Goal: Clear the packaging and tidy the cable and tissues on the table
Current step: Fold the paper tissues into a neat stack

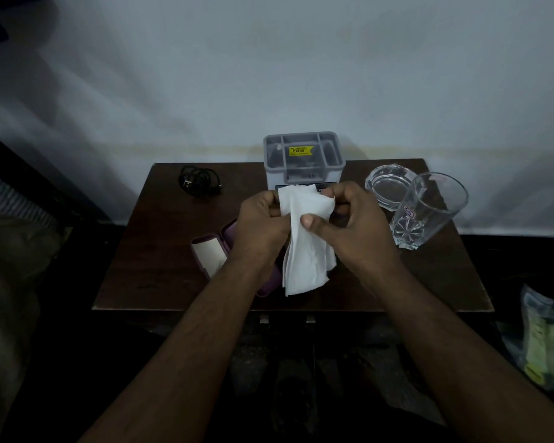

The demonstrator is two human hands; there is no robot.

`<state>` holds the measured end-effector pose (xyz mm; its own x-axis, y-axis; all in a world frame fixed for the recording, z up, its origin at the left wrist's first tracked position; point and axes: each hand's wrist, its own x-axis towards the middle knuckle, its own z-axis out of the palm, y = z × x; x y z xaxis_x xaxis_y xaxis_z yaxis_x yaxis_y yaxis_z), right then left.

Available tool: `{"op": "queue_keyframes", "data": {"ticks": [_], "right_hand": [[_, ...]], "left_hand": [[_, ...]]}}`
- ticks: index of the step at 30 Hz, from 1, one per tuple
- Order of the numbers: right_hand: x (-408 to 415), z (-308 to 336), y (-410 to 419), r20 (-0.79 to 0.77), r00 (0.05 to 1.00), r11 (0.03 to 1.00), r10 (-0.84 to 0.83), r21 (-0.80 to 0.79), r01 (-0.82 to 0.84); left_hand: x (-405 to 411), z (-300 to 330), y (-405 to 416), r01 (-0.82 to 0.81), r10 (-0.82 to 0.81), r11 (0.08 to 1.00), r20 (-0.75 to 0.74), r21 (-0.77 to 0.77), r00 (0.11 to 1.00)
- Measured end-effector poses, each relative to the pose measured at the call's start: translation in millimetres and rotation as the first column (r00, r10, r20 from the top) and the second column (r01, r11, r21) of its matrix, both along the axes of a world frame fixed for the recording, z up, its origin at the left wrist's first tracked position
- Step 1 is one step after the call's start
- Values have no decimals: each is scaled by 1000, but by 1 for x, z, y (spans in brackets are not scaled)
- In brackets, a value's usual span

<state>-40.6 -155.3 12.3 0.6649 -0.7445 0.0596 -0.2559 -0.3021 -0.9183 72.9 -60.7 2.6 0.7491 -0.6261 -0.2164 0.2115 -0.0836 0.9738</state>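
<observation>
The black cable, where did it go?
In the head view, the coiled black cable lies at the far left of the brown table, left of the grey organiser box and beyond the purple case. Neither hand touches it.

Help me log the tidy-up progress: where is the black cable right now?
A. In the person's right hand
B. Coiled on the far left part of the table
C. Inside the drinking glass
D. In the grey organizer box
B: the black cable lies bundled on the table's far left area, untouched, while both the left hand and right hand hold a white tissue.
</observation>
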Motion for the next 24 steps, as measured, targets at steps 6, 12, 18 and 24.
{"op": "queue_keyframes", "data": {"ticks": [6, 12, 18, 24], "right_hand": [[-2, -1, -3, 17, 999, 989, -35, -141, 37], [-5, 1, -3, 46, 999, 981, -10, -194, 19], [-5, -1, -4, 1, 999, 981, -37, -189, 37], [-5, -1, -5, -44, 999, 983, -19, -183, 10]], "left_hand": [[2, -1, 0, -91, 84, 995, 159, 42, 984], [5, 0, 1, -11, -19, 995, 283, 103, 959], [-4, 4, 0, 77, -95, 993, 229, 88, 969], [-4, 7, 1, 20, -34, 997, 176, 77, 984]]}}
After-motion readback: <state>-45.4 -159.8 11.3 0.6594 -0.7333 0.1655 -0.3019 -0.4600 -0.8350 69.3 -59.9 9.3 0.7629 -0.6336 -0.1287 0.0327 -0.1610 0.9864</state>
